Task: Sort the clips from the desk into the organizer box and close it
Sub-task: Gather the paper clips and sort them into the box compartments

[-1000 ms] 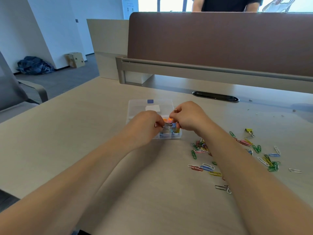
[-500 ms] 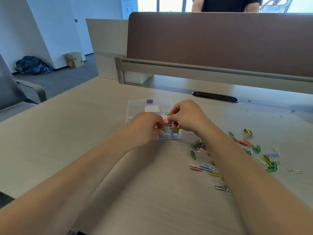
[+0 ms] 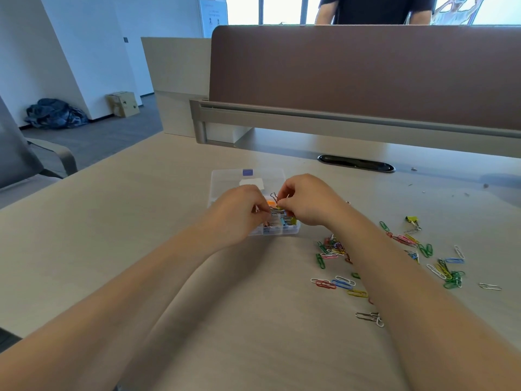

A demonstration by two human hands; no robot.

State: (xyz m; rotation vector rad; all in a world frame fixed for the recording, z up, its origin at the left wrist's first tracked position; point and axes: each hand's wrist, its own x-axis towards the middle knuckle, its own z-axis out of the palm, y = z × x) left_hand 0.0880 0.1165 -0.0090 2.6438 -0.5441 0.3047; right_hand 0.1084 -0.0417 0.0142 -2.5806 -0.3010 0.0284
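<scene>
- Head view: my right hand (image 3: pixel 306 203) had its fingers curled, thumb and forefinger pinching a dark wire clip (image 3: pixel 274 196) just above the organizer box (image 3: pixel 282 231).
- My left hand (image 3: pixel 239 213) was curled too, with its fingertips down among the clips already in the compartments. They were touching them, but I could not tell whether they actually gripped one, since my knuckles hid the tips.
- Both hands sat nearly knuckle to knuckle over the box's near half, the left at 9 o'clock of the pinched clip and the right at 3.
- The box was open, its clear lid (image 3: pixel 225 179) laid back flat at 12 o'clock from the compartments, and its long axis ran 9 to 3 across me.
- Loose paper clips (image 3: pixel 332 249) were still spread over the desk (image 3: pixel 141 235) at 4 to 5 o'clock from the box, partly under my right forearm, with a yellow binder clip (image 3: pixel 412 220) further out at 3.
- I judged my right hand the nearer one for the next pick, as the left would have to cross over.
- Sorting looked far from done, and closing would mean swinging the lid toward 6.
</scene>
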